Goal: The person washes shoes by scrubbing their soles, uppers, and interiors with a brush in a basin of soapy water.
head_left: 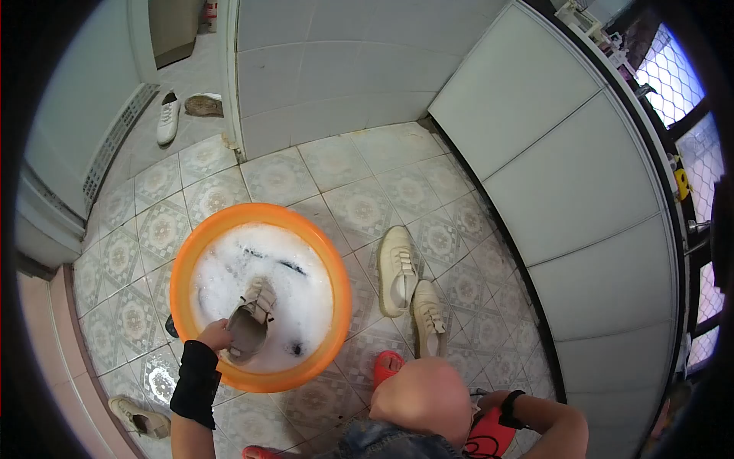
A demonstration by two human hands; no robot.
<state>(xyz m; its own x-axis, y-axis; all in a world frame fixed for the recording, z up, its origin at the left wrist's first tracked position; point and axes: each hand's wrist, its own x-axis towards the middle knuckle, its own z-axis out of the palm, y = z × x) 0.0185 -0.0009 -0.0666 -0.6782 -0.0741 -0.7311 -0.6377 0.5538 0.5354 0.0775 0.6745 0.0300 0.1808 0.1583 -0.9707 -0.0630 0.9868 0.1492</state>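
My left hand (216, 335), with a black band at the wrist, is closed on the heel end of a light-coloured shoe (251, 325). That lace-up shoe is tilted over an orange basin (342, 294) full of white suds (306, 325), its toe pointing away from me and touching the foam. Dark patches show through the suds. Down beside my bent knee (424, 398) is my right hand (489, 399), with a black band at its wrist. The knee hides most of its fingers, so I cannot tell whether it holds anything.
Two cream shoes (397, 268) (430, 314) stand on the tiled floor right of the basin. Another shoe (138, 418) lies at the lower left. Near the doorway are a white shoe (168, 121) and one on its side (203, 105). Grey cabinets (581, 183) line the right.
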